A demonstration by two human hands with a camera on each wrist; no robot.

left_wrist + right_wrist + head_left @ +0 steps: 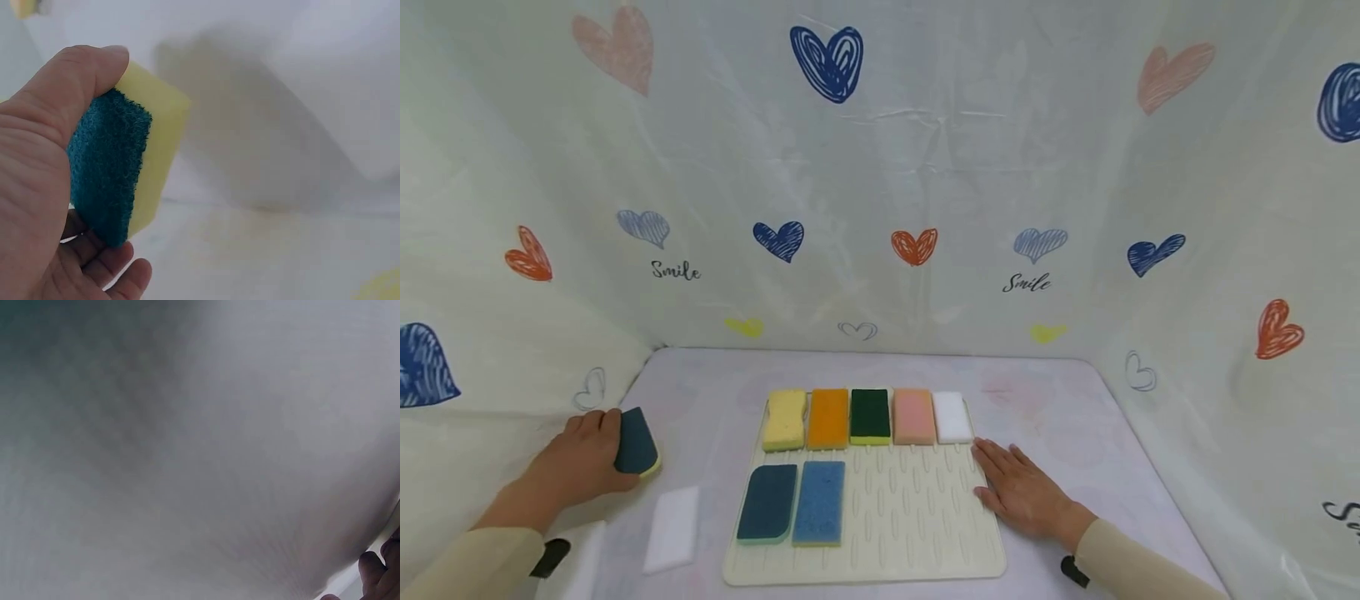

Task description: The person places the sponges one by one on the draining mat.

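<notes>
At the far left in the head view, my left hand (583,458) grips a scrub sponge (637,443) with a dark teal scouring face and yellow foam. Thumb and fingers hold its edges in the left wrist view, where the teal pad (109,169) faces the palm. My right hand (1024,493) rests with fingers extended at the right edge of a cream ribbed mat (925,533). Along the mat's back row lie sponges: yellow (784,421), orange (828,419), dark green (870,415), pink (914,416) and white (952,417). In front are a dark teal sponge (767,503) and a blue sponge (819,503).
A white sponge block (672,529) lies on the table between my left hand and the mat. Another white object (580,567) is partly cut off below the left wrist. A white curtain (970,167) printed with hearts encloses the table's back and sides.
</notes>
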